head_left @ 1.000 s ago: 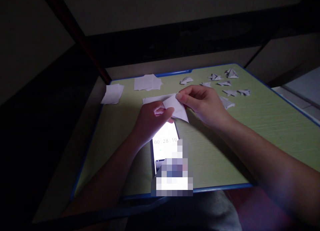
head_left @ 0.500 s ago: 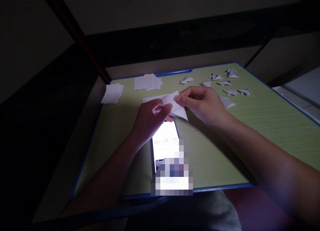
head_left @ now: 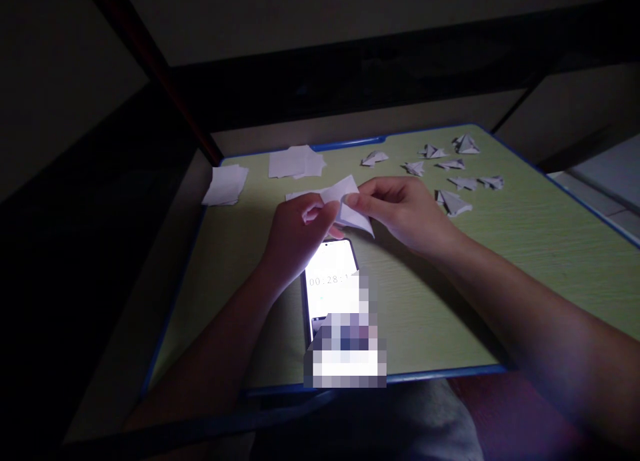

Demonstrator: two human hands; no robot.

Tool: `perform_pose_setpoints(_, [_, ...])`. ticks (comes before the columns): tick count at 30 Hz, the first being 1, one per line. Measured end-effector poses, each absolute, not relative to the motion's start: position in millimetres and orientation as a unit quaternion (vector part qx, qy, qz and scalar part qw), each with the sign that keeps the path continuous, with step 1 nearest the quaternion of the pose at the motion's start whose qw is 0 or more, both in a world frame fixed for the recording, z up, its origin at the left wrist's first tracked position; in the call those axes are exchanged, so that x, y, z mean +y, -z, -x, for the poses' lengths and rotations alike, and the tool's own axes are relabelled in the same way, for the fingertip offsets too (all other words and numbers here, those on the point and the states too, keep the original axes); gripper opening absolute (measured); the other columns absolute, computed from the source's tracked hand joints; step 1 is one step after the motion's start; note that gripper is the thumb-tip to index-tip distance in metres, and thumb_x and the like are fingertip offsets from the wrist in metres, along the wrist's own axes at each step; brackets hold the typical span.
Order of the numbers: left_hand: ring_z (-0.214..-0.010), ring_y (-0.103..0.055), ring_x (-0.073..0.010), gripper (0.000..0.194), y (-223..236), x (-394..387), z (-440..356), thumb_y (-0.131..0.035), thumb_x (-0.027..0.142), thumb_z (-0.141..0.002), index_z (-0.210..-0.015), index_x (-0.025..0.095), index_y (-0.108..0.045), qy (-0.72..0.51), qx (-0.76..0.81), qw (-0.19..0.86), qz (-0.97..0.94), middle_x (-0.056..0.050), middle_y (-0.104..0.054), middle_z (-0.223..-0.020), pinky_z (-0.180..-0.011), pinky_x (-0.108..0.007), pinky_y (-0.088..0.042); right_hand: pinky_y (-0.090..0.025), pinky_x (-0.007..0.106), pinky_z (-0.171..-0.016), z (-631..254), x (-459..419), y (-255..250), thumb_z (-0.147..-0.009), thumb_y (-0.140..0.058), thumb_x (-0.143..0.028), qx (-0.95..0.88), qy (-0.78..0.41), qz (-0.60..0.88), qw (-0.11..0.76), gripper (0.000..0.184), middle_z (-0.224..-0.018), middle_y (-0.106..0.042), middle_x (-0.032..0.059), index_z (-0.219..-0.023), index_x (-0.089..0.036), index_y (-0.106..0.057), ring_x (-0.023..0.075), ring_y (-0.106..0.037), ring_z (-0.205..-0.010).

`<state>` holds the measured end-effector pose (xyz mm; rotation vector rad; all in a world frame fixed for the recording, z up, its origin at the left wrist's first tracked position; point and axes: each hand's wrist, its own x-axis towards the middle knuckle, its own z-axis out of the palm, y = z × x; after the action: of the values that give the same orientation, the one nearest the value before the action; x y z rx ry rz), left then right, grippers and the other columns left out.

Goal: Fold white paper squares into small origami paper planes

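A white sheet of paper (head_left: pixel 356 220), partly folded, is held up between my two hands over the middle of the table. My left hand (head_left: pixel 303 231) pinches its left side, thumb on top. My right hand (head_left: pixel 407 211) grips the paper near its upper right part, with the thumb pressed on its face. Behind my left hand, the edge of another white paper (head_left: pixel 296 196) shows; whether it joins the held sheet I cannot tell. Just below the hands lies a lit phone (head_left: pixel 333 294) with a timer on its screen, its lower part blurred out.
The green table (head_left: pixel 500 281) has a blue rim. Stacks of white paper lie at the far left (head_left: pixel 225 185) and back middle (head_left: pixel 295 162). Several folded paper figures (head_left: pixel 433 152) are spread at the back right, one (head_left: pixel 454 203) close behind my right hand.
My right thumb has slid slightly left and down along the paper, nearer my left thumb. The sheet's upper corner has shifted slightly up and left. Both hands keep their hold.
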<state>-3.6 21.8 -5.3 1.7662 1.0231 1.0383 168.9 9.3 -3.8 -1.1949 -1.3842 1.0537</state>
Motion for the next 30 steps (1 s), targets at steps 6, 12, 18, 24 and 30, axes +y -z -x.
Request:
perform_pose_setpoints(6, [-0.056,-0.068,-0.0116,0.019,4.4,21.8,3.7,-0.059,0.027,-0.085,-0.069,0.018,-0.059,-0.407,0.395,0.432,-0.701,0.001,-0.070,-0.062,-0.053,-0.021,-0.051,-0.029,0.027,-0.048,-169.1,9.2,3.1,-0.069,-0.080,-0.044,-0.582,-0.417,0.497,0.490,0.029,-0.060,-0.060,-0.0007,-0.064,-0.019,-0.067,0.0096,-0.046,-0.051])
perform_pose_setpoints(12, [-0.059,-0.068,-0.0117,0.017,4.5,21.7,4.0,-0.059,0.031,-0.087,-0.080,0.016,-0.062,-0.413,0.388,0.435,-0.700,-0.002,-0.071,-0.071,-0.053,-0.021,-0.051,-0.031,0.028,-0.049,-168.4,8.7,1.1,-0.062,-0.084,-0.047,-0.564,-0.433,0.498,0.496,0.031,-0.059,-0.061,-0.0004,-0.060,-0.021,-0.068,0.0103,-0.047,-0.051])
perform_pose_setpoints(18, [-0.062,-0.064,-0.0104,0.013,3.7,24.5,4.8,-0.062,0.028,-0.085,-0.079,0.017,-0.063,-0.462,0.400,0.382,-0.693,-0.002,-0.071,-0.073,-0.056,-0.021,-0.051,-0.032,0.027,-0.047,-166.0,6.9,-1.9,-0.060,-0.086,-0.045,-0.559,-0.460,0.496,0.479,0.031,-0.060,-0.064,0.0003,-0.061,-0.020,-0.069,0.0100,-0.048,-0.051])
perform_pose_setpoints(24, [-0.067,-0.065,-0.0101,0.011,4.0,23.6,3.3,-0.064,0.025,-0.083,-0.082,0.015,-0.068,-0.483,0.392,0.367,-0.691,-0.001,-0.072,-0.077,-0.058,-0.020,-0.051,-0.027,0.024,-0.043,-165.7,6.0,0.7,-0.061,-0.085,-0.041,-0.581,-0.477,0.478,0.454,0.029,-0.055,-0.060,-0.0024,-0.064,-0.017,-0.069,0.0066,-0.044,-0.046])
perform_pose_setpoints(30, [-0.062,-0.064,-0.0096,0.010,5.6,24.8,1.7,-0.063,0.017,-0.081,-0.071,0.017,-0.067,-0.494,0.383,0.340,-0.703,0.001,-0.071,-0.069,-0.054,-0.020,-0.051,-0.027,0.021,-0.042,-165.1,4.5,3.0,-0.063,-0.084,-0.035,-0.591,-0.499,0.455,0.440,0.026,-0.055,-0.060,-0.0030,-0.065,-0.014,-0.069,0.0055,-0.045,-0.046])
